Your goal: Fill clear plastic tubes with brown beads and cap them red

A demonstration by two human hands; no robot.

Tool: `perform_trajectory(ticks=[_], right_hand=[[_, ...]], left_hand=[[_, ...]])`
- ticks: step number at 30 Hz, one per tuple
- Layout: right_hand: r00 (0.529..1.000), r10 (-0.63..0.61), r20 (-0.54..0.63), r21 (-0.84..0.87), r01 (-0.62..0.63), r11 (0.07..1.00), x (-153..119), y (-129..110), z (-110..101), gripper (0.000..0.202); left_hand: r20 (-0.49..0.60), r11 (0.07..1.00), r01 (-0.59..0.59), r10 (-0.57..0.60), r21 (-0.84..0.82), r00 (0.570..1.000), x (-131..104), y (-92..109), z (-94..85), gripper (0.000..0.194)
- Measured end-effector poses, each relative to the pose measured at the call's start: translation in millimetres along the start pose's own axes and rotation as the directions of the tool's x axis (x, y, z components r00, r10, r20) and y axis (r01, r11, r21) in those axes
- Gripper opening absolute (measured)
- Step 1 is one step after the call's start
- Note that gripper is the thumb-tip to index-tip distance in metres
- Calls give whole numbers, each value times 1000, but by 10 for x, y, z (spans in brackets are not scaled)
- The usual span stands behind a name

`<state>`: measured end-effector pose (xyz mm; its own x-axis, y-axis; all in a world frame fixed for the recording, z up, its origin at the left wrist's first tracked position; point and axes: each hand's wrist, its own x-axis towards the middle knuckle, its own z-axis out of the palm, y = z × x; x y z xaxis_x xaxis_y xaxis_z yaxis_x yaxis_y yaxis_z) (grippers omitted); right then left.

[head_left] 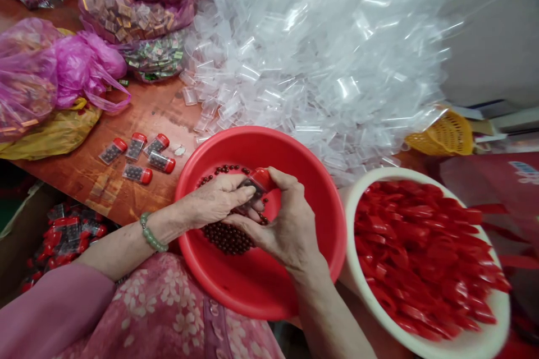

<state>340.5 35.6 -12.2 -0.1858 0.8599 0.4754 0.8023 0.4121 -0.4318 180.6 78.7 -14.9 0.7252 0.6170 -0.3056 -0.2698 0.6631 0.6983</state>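
Note:
My left hand (210,200), with a green bead bracelet (150,234) at its wrist, is closed on a small clear plastic container (248,184) of dark balls, over a red basin (322,207). My right hand (295,224) grips the red cap (261,177) at the container's upper end, its thumb and fingers around it. The fingers partly hide the container, so I cannot tell how firmly the cap sits. Dark brown balls (231,240) lie in the basin below, mostly heaped under the hands.
Capped containers (137,174) lie on the wooden table (168,118) at left; more fill a box (69,235) below. Empty clear containers (311,56) are heaped behind. A white bucket (362,185) of red caps (416,252) stands right. Pink bags (90,61) and a yellow basket (444,133) stand farther off.

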Motion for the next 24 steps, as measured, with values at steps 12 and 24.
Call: perform_trajectory(ticks=[12,24], right_hand=[[953,-276,-128,-230,242,943,64,19,20,73],[976,-178,-129,-224,146,963,83,241,-55,70]], left_hand=[[139,984,-13,38,-176,990,14,-14,-11,44],[-359,988,-54,-2,-147,933,19,30,-17,49]])
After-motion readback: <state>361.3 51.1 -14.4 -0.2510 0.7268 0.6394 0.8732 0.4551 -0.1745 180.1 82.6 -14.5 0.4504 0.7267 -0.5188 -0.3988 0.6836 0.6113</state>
